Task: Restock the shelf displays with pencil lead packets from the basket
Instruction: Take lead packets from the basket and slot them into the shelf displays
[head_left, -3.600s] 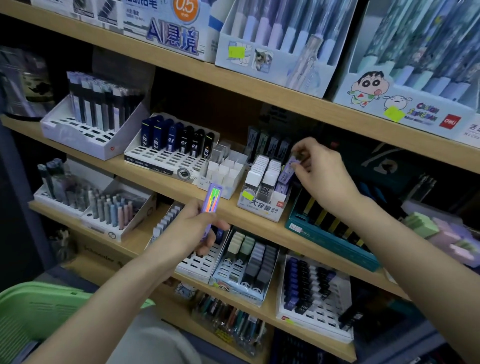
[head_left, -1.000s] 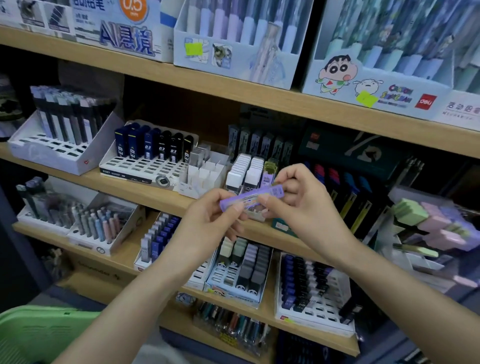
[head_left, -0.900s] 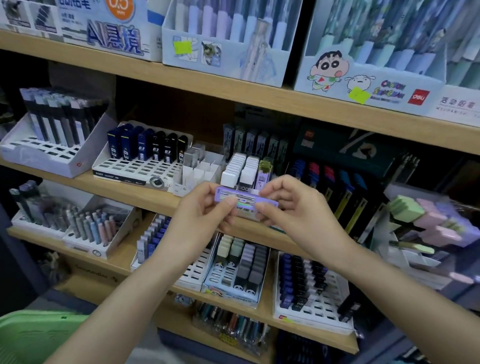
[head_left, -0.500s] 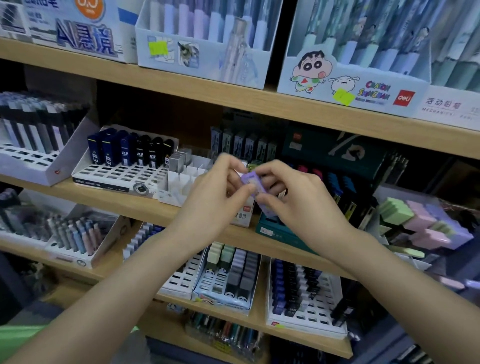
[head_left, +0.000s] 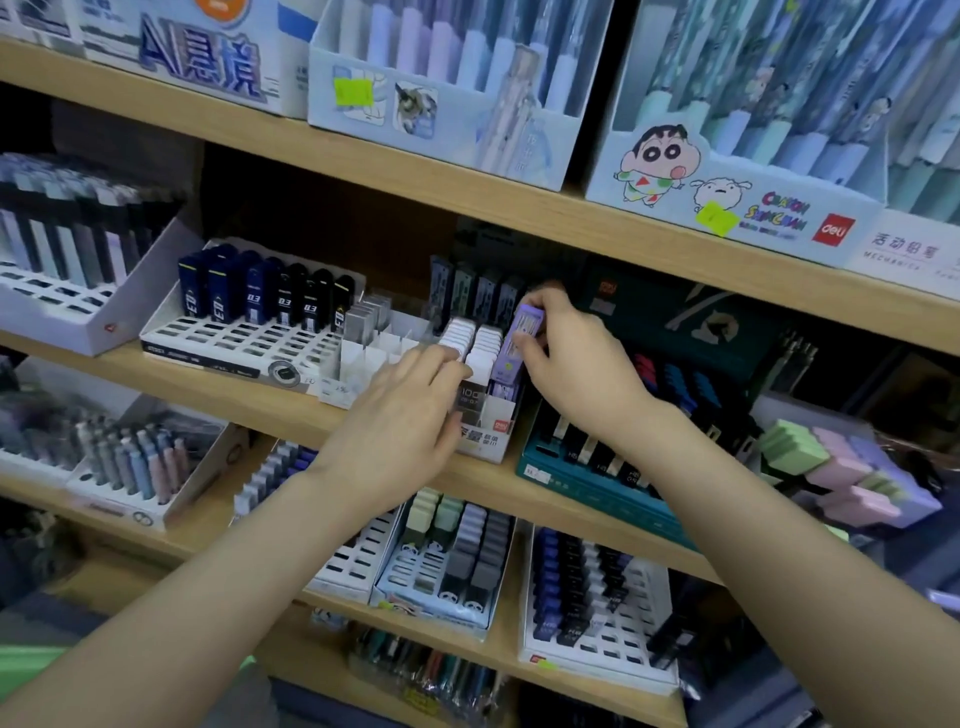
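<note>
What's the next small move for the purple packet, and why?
Probably lower it: the right hand pinches the purple lead packet above the purple row in the white display box, not yet seated; the left hand rests against that box.

This is a stationery shop: tiered wooden shelves (head_left: 467, 208) carry rows of white slotted display trays (head_left: 244, 343) filled with pencil lead cases (head_left: 249, 296), branded cardboard pen boxes (head_left: 779, 182) with cartoon fronts stand on the far upper shelf, and neon price stickers (head_left: 354, 93) mark the cartons.
</note>
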